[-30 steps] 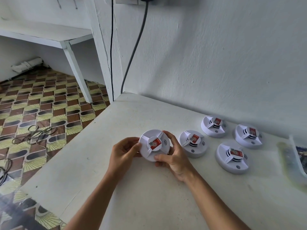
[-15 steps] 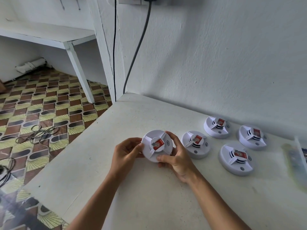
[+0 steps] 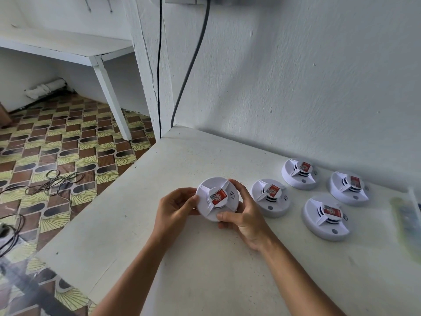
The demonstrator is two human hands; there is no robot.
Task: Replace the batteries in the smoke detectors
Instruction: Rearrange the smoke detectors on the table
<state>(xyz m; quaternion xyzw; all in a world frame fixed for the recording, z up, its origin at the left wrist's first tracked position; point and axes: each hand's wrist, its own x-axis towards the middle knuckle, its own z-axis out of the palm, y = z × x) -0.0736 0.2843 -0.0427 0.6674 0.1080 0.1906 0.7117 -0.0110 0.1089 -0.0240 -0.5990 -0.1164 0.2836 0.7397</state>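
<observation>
Both hands hold one smoke detector (image 3: 217, 199) face up, just above the bench (image 3: 205, 270) near its left edge. The left hand (image 3: 174, 207) has its fingers clamped on the rim; the right hand (image 3: 245, 216) cups the opposite side. Four other detectors (image 3: 270, 198) sit closed along the back edge. None looks opened and no batteries are clearly visible, so the job seems barely begun.

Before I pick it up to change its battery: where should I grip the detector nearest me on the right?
Grip the front-right detector by its round rim, coming from above with fingers on opposite sides. It lies flat on the table, apart from its neighbours; the raised centre looks too small to hold firmly.
</observation>
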